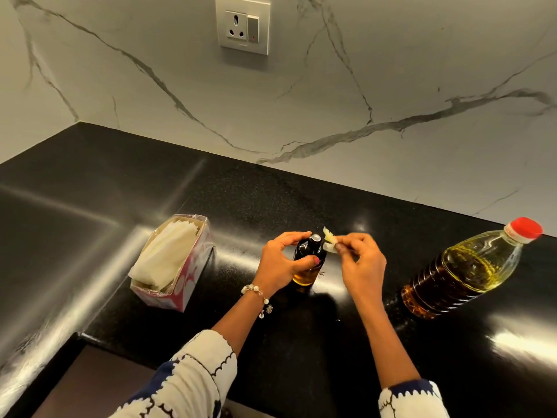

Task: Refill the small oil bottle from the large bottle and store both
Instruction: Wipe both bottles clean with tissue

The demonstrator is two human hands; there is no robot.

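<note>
Oil risk: left hand (278, 263) clamps the small bottle (309, 259); right hand (360, 260) pinches an oily tissue (329, 240) beside its cap. Slick glass could slip and topple.

An open tissue box (171, 263) is parked on the black countertop (90, 200) – off to the fingers' left. A wall socket (243, 24) is mounted well beyond them – on marble.

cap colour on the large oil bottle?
Red, on the large oil bottle at the right of the counter; head view.
</note>
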